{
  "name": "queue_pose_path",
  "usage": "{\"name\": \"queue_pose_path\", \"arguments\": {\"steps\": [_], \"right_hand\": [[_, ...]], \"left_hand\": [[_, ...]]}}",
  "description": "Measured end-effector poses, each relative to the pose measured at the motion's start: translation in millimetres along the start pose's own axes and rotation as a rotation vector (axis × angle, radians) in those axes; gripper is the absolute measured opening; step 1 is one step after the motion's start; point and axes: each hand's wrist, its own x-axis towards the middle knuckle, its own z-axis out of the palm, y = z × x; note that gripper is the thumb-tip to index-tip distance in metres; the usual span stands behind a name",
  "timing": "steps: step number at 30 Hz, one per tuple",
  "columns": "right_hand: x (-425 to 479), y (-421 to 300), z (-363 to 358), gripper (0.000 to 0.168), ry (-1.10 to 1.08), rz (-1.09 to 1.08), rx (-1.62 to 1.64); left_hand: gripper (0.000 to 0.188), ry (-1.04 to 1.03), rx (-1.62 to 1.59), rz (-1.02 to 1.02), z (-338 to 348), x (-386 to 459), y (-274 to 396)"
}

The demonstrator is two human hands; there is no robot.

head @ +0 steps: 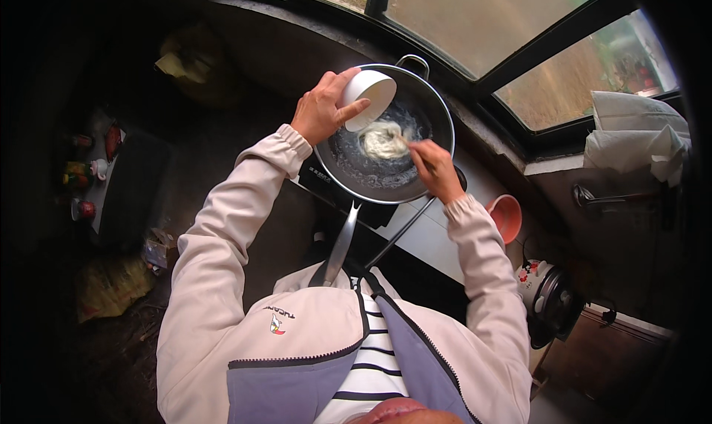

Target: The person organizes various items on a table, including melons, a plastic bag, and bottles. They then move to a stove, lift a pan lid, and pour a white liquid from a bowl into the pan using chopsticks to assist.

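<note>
My left hand holds a white bowl, tipped on its side over a large, deep metal pan. Bubbling liquid covers the pan's bottom. In the middle of it lies a pale, swirled mass, perhaps dough or noodles, partly blurred. My right hand grips a thin stick-like utensil, probably chopsticks, whose tip reaches into the mass; motion blur hides its exact form. The pan's long metal handle points back at my body, and a loop handle stands on the far rim.
The pan rests on a black cooker beside white tiles. An orange bowl, a rice cooker and a dark rod are at right. Beyond runs a window frame. A ladle hangs by the right wall.
</note>
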Motion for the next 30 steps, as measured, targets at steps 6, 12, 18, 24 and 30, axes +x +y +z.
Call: {"name": "queue_pose_path", "arguments": {"steps": [6,12,18,24,30], "right_hand": [[8,-9,21,0.012,-0.024,-0.062,-0.008],[-24,-25,18,0.015,-0.118,-0.140,-0.038],[-25,-6,2,0.014,-0.074,-0.056,-0.030],[-2,2,2,0.013,0.011,0.012,-0.034],[-11,-9,16,0.015,-0.069,-0.084,-0.061]], "left_hand": [[0.066,-0.050,-0.004,-0.049,1,2,10],[0.066,-0.017,-0.013,-0.047,-5,-3,6],[0.065,-0.023,0.009,-0.017,-6,-4,6],[0.064,-0.036,0.000,-0.021,-1,-2,9],[0.063,-0.024,-0.020,-0.037,-2,-2,7]]}}
